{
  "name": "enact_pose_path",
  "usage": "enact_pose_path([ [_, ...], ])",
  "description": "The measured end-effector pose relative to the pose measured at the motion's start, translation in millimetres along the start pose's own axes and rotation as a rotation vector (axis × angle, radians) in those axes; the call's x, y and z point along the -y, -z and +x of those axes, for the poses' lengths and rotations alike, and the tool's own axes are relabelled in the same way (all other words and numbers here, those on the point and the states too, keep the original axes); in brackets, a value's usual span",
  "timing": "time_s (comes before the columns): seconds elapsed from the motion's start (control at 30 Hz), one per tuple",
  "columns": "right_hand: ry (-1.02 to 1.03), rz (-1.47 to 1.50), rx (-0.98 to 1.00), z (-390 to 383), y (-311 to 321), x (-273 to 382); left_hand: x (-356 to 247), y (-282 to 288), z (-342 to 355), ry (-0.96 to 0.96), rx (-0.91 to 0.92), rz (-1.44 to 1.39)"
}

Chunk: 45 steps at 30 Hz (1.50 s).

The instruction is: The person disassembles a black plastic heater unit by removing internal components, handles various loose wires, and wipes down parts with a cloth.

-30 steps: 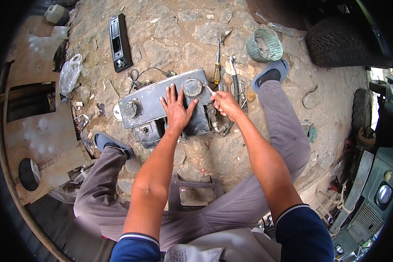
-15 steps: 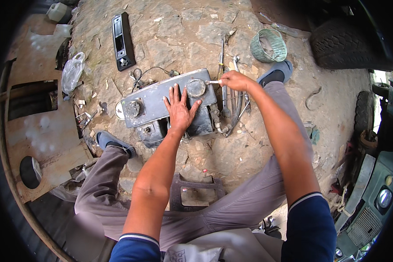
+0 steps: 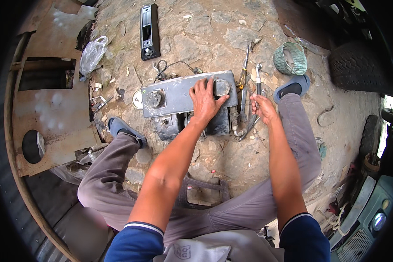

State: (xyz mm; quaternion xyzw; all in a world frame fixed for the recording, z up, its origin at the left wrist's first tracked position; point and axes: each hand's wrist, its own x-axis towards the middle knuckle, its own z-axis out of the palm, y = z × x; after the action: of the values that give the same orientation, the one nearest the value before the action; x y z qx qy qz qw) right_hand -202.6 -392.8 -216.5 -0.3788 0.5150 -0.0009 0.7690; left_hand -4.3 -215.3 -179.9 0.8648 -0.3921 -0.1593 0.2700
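Note:
A long grey metal housing (image 3: 179,97) lies on the stone ground in front of me. It has a round fitting (image 3: 154,100) at its left end and a round cap (image 3: 222,87) at its right. My left hand (image 3: 204,99) rests on the housing, fingers bent and apart, thumb by the cap. To the right of the housing, my right hand (image 3: 263,108) is closed in a pinch; what it holds is hard to make out. The handle of a ratchet (image 3: 258,76) lies just above those fingers. A screwdriver (image 3: 242,78) and a spanner (image 3: 243,109) lie between housing and hand.
A black rectangular panel (image 3: 149,32) lies beyond the housing, near a loose cable (image 3: 177,63). A green basket (image 3: 290,59) stands at far right, before a tyre (image 3: 358,61). Rusty sheet metal (image 3: 52,126) and a clear plastic bag (image 3: 93,54) are left. A dark stool (image 3: 203,185) sits between my legs.
My right hand has drawn back from the round cap, where it held a small metal tool, toward me beside the ratchet handle. My left hand's fingers have bent, and its thumb is nearer the cap.

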Motion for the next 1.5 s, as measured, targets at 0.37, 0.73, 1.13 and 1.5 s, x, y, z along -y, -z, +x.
enact_pose_path([
  [0.37,0.236,-0.157,-0.011,-22,-41,37,102,94,2,0.197,-0.135,-0.273],
  [0.73,0.250,-0.468,-0.269,-56,-122,-14,255,133,-151,0.792,-0.088,-0.220],
  [1.13,0.641,-1.225,0.161,-88,-234,-130,231,115,-157,0.673,0.125,-0.191],
  [1.5,0.491,-1.404,0.459,-99,-232,-159,172,133,-145,0.055,-0.124,0.149],
])
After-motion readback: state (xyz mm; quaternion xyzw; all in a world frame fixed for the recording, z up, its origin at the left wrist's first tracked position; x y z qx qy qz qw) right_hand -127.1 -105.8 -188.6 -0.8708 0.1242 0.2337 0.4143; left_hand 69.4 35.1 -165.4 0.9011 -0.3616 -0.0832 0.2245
